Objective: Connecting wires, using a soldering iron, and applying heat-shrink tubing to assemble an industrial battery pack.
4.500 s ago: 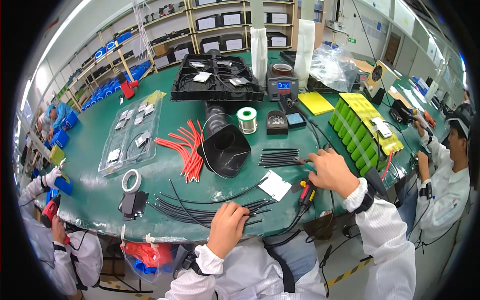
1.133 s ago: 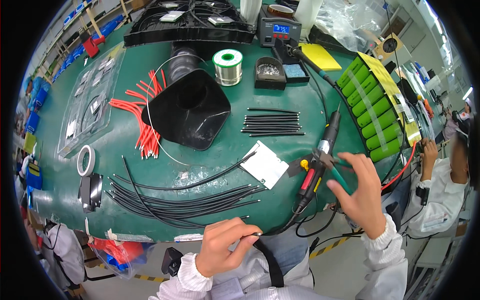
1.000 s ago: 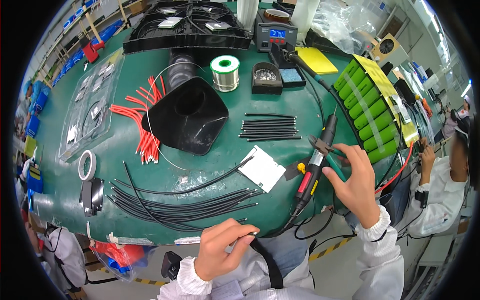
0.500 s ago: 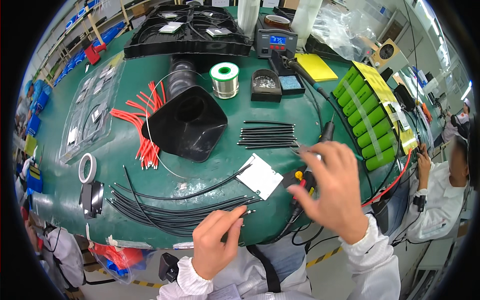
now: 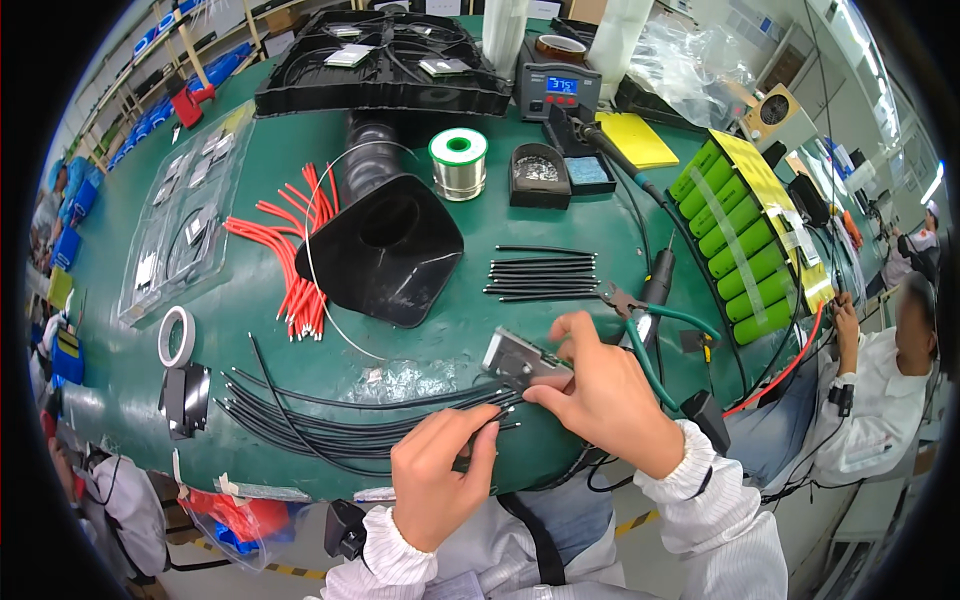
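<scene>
My right hand (image 5: 610, 395) grips a small square board (image 5: 525, 362) by its right edge, thumb below and fingers above. The board is tilted up off the table, showing a grey face and a pale edge. My left hand (image 5: 440, 465) has thumb and forefinger pinched at the right-hand ends of a bundle of long black wires (image 5: 330, 425), seemingly on one wire; the fingers partly hide it. Beyond the right hand lie cutting pliers (image 5: 640, 320) with green handles, their jaws near a row of short black wires (image 5: 542, 275).
A black funnel-shaped fume hood (image 5: 390, 255) stands mid-table, beside red wires (image 5: 300, 290) and a solder spool (image 5: 458, 165). Farther back are a soldering station (image 5: 558, 88) and tip-cleaner tray (image 5: 540, 178). A green battery pack (image 5: 740, 240) stands right, near a co-worker (image 5: 870, 390).
My right hand has come down and left from the pliers and taken hold of the board, tilting it up from the table. The pliers now lie released. My left hand stays near the wire ends.
</scene>
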